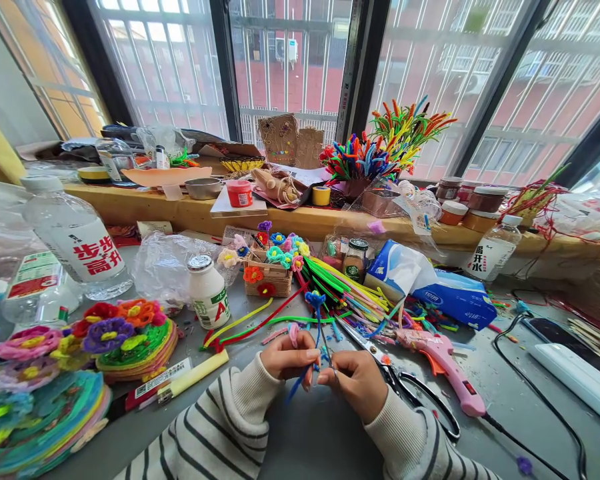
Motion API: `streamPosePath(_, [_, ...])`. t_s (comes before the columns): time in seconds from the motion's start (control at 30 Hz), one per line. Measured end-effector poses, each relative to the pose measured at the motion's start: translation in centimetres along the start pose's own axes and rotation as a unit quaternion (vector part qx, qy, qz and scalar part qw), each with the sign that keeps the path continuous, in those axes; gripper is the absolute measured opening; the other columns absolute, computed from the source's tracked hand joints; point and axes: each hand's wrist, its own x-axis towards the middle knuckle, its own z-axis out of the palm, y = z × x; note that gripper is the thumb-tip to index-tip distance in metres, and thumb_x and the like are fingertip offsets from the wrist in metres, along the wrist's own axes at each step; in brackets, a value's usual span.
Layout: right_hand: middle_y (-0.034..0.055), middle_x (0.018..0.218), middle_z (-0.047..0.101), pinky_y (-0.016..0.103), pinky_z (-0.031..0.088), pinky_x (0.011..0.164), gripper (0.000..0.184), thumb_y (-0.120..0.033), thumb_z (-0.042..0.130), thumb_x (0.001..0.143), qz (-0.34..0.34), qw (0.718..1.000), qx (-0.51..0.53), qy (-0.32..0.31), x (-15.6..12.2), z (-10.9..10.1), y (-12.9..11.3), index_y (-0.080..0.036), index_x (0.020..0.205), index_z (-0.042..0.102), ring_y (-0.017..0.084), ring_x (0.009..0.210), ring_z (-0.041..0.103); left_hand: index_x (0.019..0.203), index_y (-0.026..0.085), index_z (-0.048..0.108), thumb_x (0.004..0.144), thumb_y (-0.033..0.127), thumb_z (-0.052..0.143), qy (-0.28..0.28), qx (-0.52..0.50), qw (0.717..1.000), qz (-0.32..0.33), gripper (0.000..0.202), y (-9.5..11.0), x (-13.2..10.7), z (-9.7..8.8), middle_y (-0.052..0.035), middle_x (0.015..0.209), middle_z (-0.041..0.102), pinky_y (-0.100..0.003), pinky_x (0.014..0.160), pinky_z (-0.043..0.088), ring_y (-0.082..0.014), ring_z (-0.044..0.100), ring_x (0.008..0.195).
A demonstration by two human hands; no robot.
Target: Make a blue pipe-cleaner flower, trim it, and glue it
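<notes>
My left hand (pixel 290 357) is closed in a pinch on a blue pipe cleaner (pixel 296 387), whose loose end hangs below the fingers. Above the fingertips stands a small blue pipe-cleaner flower (pixel 315 299) on a thin blue stem. Close beside it, my right hand (pixel 356 379) pinches a thin dark strip (pixel 329 350) that slants up between the hands; its exact kind is unclear. Large black-handled scissors (pixel 423 393) lie just right of my right hand. A pink glue gun (pixel 445 363) rests further right.
Bundled pipe cleaners (pixel 347 293) lie behind my hands, near a basket of pipe-cleaner flowers (pixel 267 283). A white bottle (pixel 208 293) and a yellow glue stick-like cylinder (pixel 200 375) are left. Layered flower discs (pixel 55 413) fill the left front. A cable (pixel 535 380) curves at right.
</notes>
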Motion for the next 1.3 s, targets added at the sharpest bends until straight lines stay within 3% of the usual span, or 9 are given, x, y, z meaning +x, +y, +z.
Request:
streamPosePath(0.37, [-0.0029,0.037,0.036,0.019,0.023,0.036,0.060,-0.066,0.030,0.059,-0.014,0.998,0.022,-0.056,-0.21,-0.10,-0.49,-0.013,0.043,0.050,0.006,0.037,0.031,0.053,0.010,0.049,0.054,0.026,0.062,-0.024,-0.023,0.999,0.013,0.020,-0.67,0.38,-0.50,0.0001,0.037,0.056,-0.013,0.025,0.031,-0.0083,0.049,0.029])
streamPosePath(0.67, [-0.0044,0.032,0.031,0.019,0.022,0.036,0.053,-0.060,0.043,0.058,-0.003,1.000,-0.006,0.017,0.15,0.09,0.04,-0.015,0.032,0.036,0.005,0.035,0.028,0.053,0.009,0.050,0.054,0.026,0.062,-0.003,0.001,1.000,0.010,0.021,-0.40,0.12,-0.27,-0.0004,0.036,0.055,-0.014,0.026,0.030,-0.0076,0.047,0.029])
streamPosePath(0.97, [-0.0028,0.035,0.038,0.018,0.024,0.036,0.057,-0.065,0.033,0.059,-0.020,0.999,0.016,-0.028,-0.07,0.02,-0.10,-0.013,0.039,0.048,0.006,0.036,0.032,0.054,0.011,0.049,0.055,0.026,0.062,-0.016,-0.003,1.000,0.009,0.020,-0.50,0.24,-0.44,0.0000,0.038,0.056,-0.015,0.026,0.031,-0.0081,0.048,0.028])
streamPosePath(1.17, [-0.0037,0.031,0.034,0.019,0.024,0.037,0.053,-0.061,0.041,0.058,0.001,1.000,-0.010,0.012,0.05,-0.04,-0.05,-0.015,0.031,0.039,0.005,0.034,0.030,0.054,0.011,0.049,0.055,0.025,0.062,-0.020,-0.006,1.000,0.004,0.020,-0.66,0.37,-0.69,-0.0001,0.038,0.057,-0.015,0.026,0.030,-0.0078,0.047,0.027])
streamPosePath(1.3, [-0.0037,0.032,0.033,0.020,0.023,0.037,0.054,-0.062,0.039,0.058,-0.001,1.000,0.002,0.001,0.04,-0.01,-0.05,-0.015,0.032,0.039,0.006,0.034,0.028,0.053,0.010,0.049,0.055,0.027,0.061,-0.025,-0.003,1.000,0.010,0.021,-0.66,0.41,-0.78,0.0004,0.035,0.055,-0.014,0.026,0.030,-0.0077,0.047,0.027])
